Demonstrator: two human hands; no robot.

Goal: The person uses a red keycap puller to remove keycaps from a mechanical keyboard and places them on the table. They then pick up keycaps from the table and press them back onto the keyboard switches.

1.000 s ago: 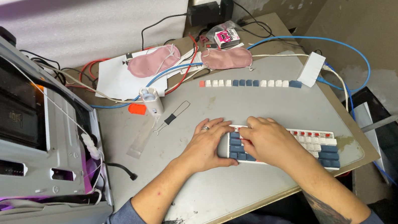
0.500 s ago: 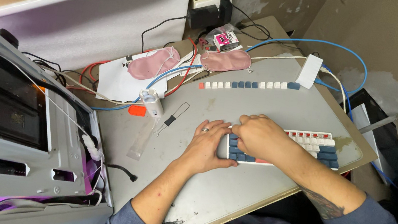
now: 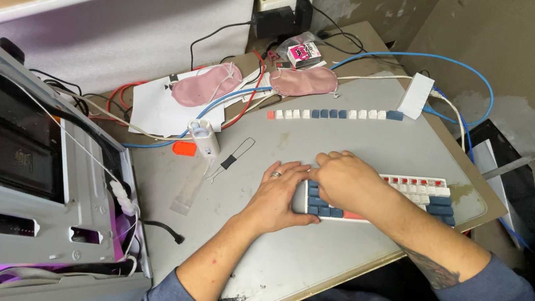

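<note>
Left hand [image 3: 279,196] lies palm down on the surface [image 3: 309,258], fingers spread and flat, gripping nothing; its fingertips touch the left end of the keyboard [image 3: 411,199]. Right hand [image 3: 345,180] rests on top of the keyboard's left half with its fingers curled down onto the keys; whether it pinches a key I cannot tell. That keyboard, white with blue and red keys, sits near the surface's right edge, its right end bare and its left end under the hands. Toward the far edge a row of loose keycaps [image 3: 333,114] runs in a line, red at the left, then white and blue. Between the keycaps and the left hand lies a wire puller [image 3: 232,160], and just left of it stand a small white bottle [image 3: 204,137] and an orange cap [image 3: 184,148]. Two pink eye masks [image 3: 303,81] rest at the far edge, one on a white sheet [image 3: 157,106], among red, blue and black cables [image 3: 388,56]. An open grey computer case [image 3: 19,181] stands along the surface's left edge.
</note>
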